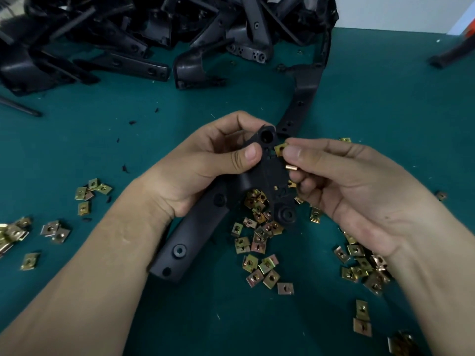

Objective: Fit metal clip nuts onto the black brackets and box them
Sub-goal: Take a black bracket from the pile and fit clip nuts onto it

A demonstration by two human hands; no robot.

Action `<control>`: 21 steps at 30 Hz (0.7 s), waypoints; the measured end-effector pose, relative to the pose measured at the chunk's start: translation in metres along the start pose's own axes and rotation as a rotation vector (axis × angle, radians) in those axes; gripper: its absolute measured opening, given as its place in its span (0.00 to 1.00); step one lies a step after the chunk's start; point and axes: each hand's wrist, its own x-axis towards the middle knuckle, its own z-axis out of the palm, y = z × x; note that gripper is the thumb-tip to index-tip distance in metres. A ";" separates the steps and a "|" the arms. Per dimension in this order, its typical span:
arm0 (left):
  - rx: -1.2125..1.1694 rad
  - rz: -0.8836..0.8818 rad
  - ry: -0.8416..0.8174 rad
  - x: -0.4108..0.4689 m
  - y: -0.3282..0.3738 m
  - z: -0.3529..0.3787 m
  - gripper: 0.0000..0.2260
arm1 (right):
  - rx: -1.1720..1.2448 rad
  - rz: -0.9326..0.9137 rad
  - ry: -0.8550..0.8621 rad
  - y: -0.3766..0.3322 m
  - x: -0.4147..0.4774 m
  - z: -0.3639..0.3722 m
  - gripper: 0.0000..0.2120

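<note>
Loose clips [259, 253] scattered on green mat [77, 150] under your hands.
Left hand [203, 170] grips the black bracket [190, 237] just above them; right hand [354, 186] pinches one clip [279, 149] at its upper end.

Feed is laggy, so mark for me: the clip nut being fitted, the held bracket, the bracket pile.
clip nut [279, 149]: head view, on its exposed yellow face.
held bracket [195, 227]: head view, on its lower arm.
bracket pile [154, 29]: head view, on the heap's middle.
</note>
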 end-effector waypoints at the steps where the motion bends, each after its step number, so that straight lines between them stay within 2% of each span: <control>1: 0.010 0.004 -0.002 0.000 0.000 0.000 0.08 | -0.010 -0.004 -0.011 0.000 0.000 0.000 0.10; 21: 0.089 0.044 0.067 0.001 -0.001 0.004 0.06 | -0.105 -0.022 -0.118 -0.002 -0.002 -0.009 0.15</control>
